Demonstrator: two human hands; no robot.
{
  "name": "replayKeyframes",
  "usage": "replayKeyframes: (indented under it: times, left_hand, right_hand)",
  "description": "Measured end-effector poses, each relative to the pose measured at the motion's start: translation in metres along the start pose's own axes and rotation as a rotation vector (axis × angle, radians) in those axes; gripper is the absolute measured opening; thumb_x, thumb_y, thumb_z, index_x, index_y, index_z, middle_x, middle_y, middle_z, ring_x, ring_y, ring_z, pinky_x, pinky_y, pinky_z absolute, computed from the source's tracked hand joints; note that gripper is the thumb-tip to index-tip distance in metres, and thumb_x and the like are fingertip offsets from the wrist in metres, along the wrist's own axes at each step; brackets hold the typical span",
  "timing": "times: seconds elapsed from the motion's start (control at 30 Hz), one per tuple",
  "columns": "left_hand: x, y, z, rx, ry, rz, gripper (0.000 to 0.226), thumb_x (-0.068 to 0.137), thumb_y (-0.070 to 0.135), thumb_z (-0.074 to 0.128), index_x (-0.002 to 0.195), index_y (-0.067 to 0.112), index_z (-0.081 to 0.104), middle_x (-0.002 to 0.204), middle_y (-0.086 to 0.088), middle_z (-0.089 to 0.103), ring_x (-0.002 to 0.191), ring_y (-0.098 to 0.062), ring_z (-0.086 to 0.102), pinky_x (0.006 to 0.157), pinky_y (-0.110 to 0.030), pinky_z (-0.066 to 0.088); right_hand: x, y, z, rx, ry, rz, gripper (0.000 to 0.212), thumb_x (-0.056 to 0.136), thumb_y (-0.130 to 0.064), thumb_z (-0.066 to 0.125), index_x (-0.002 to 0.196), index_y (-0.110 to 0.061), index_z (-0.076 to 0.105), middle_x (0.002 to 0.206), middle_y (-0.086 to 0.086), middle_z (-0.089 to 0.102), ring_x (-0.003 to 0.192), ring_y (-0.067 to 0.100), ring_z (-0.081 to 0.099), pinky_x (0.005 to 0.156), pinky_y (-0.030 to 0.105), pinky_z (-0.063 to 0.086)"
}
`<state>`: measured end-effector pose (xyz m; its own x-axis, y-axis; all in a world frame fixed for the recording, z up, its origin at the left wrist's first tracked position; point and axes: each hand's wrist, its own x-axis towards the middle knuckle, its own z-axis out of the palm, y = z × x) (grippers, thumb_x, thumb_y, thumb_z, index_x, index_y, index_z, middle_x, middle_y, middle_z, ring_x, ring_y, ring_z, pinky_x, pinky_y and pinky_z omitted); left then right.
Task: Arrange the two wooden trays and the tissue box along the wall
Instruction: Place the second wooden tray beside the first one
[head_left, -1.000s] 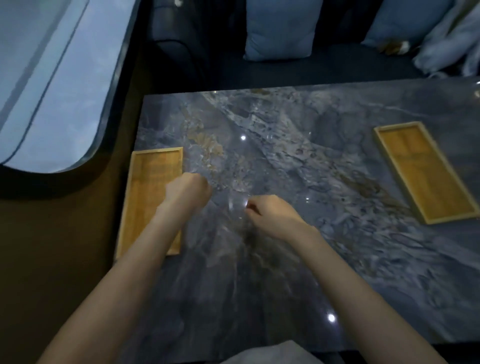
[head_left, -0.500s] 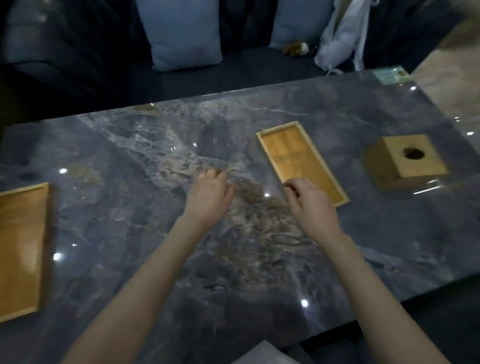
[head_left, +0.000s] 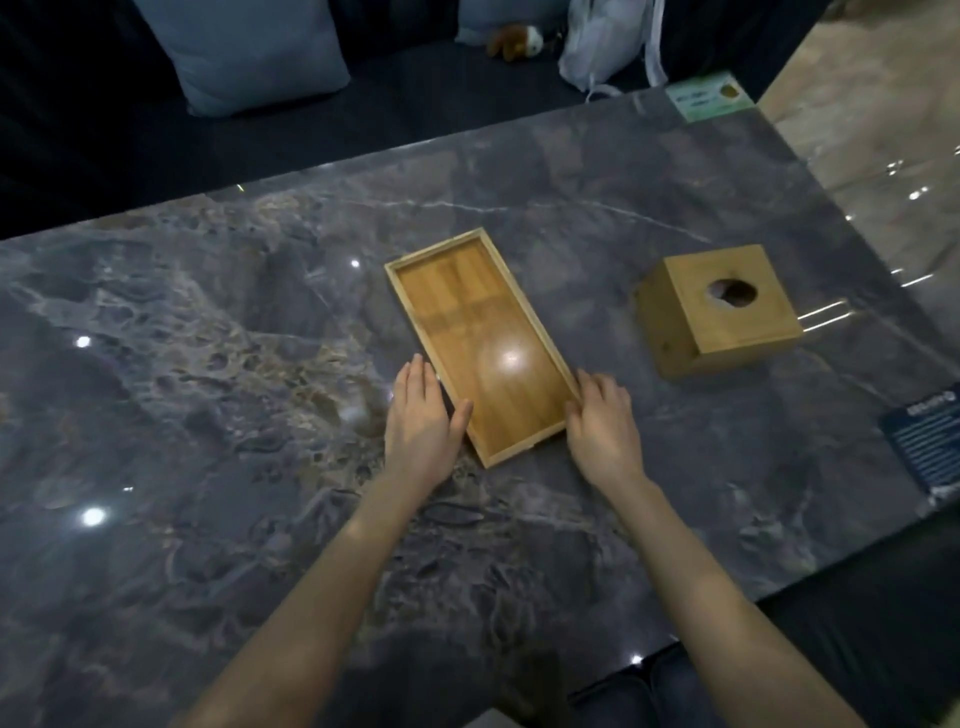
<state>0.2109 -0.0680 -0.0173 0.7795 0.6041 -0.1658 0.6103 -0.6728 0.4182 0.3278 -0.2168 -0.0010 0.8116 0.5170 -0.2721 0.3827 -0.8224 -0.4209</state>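
Observation:
A shallow wooden tray (head_left: 478, 332) lies slanted in the middle of the dark marble table (head_left: 208, 364), empty. My left hand (head_left: 423, 421) rests against its left long rim near the close end, fingers flat, thumb on the rim. My right hand (head_left: 602, 421) presses the right rim at the near corner with curled fingers. The tray sits flat on the table between both hands. A wooden cube tissue box (head_left: 719, 309) with a round hole on top stands to the right, apart from the tray. The second tray is out of view.
A dark sofa behind the table holds a grey cushion (head_left: 254, 52), a small plush toy (head_left: 514, 41) and a white bag (head_left: 602, 47). A green card (head_left: 709, 96) lies at the far right corner, and a blue card (head_left: 930, 441) at the right edge.
My view has swung right, away from the tray by the wall. Both hands have moved forward and closed in on the sides of the middle tray.

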Motion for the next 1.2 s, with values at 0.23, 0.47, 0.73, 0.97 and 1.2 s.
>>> replayKeyframes:
  times: [0.23,0.47,0.73,0.97,1.2]
  left_hand:
    - [0.004,0.010,0.012,-0.127,0.032,-0.125,0.037,0.089,0.020,0.053,0.112,-0.008,0.051,0.127,-0.023,0.045,0.119,-0.036,0.037,0.099,-0.036,0.031]
    - [0.011,0.014,0.009,-0.260,0.007,-0.186,0.028,0.086,0.007,0.053,0.106,-0.012,0.052,0.124,-0.025,0.043,0.112,-0.034,0.044,0.092,-0.024,0.031]
    - [0.014,0.007,-0.016,-0.429,0.002,-0.282,0.016,0.081,0.001,0.054,0.091,-0.002,0.066,0.090,-0.014,0.066,0.072,-0.021,0.059,0.057,-0.016,0.042]
    - [-0.003,-0.011,-0.051,-0.869,-0.041,-0.507,0.022,0.081,0.000,0.059,0.102,0.001,0.066,0.082,-0.009,0.069,0.064,-0.014,0.067,0.057,-0.029,0.060]
    - [-0.037,-0.049,-0.097,-0.980,0.095,-0.471,0.024,0.081,0.002,0.061,0.105,0.004,0.066,0.088,-0.006,0.070,0.072,-0.016,0.068,0.062,-0.031,0.061]
  right_hand:
    - [0.019,0.011,0.003,0.071,-0.092,0.003,0.041,0.092,-0.009,0.039,0.132,-0.002,0.038,0.126,0.020,0.047,0.120,0.034,0.041,0.101,0.041,0.037]
    - [0.030,0.013,-0.003,0.219,-0.140,0.045,0.032,0.088,-0.002,0.045,0.117,-0.005,0.057,0.108,0.015,0.054,0.100,0.032,0.054,0.081,0.026,0.038]
    - [0.023,0.008,-0.023,0.446,-0.213,-0.010,0.040,0.080,0.000,0.058,0.119,-0.009,0.059,0.116,0.004,0.065,0.107,0.010,0.054,0.078,0.005,0.033]
    - [0.019,-0.017,-0.042,0.442,-0.269,-0.103,0.039,0.078,-0.001,0.063,0.117,-0.006,0.060,0.116,0.010,0.066,0.106,0.023,0.060,0.099,0.040,0.046]
    - [0.002,-0.069,-0.041,0.543,-0.276,-0.230,0.042,0.076,0.005,0.064,0.115,-0.008,0.061,0.108,0.003,0.066,0.097,0.014,0.059,0.096,0.034,0.047]
